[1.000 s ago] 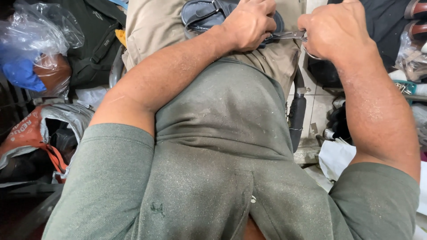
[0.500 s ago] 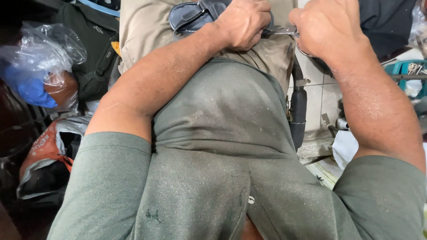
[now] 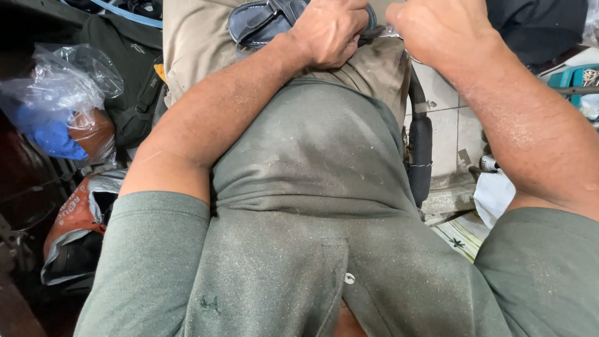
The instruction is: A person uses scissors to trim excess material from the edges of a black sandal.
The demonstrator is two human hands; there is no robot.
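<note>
A dark sandal [image 3: 259, 22] lies on my lap, over khaki trousers [image 3: 193, 56], at the top of the head view. My left hand [image 3: 331, 31] is closed over the sandal's right part and presses it against my thigh. Just to its right, my right hand [image 3: 443, 31] is clenched into a fist around a thin metal tool [image 3: 392, 29]. Only a short bit of the tool shows between the two hands. Its tip points at the sandal, and what it touches is hidden. My dusty green shirt [image 3: 312, 187] fills the middle of the frame.
A clear plastic bag with blue contents [image 3: 59, 112] and a dark backpack [image 3: 134, 75] sit at the left. A black padded strap [image 3: 419, 150] hangs by my right side over a tiled floor [image 3: 446, 131]. At the far right are a teal box [image 3: 571, 78] and white cloth [image 3: 496, 196].
Both hands now sit higher in the frame and look larger, still together on the sandal. The view has tilted, so the plastic bag appears lower at the left.
</note>
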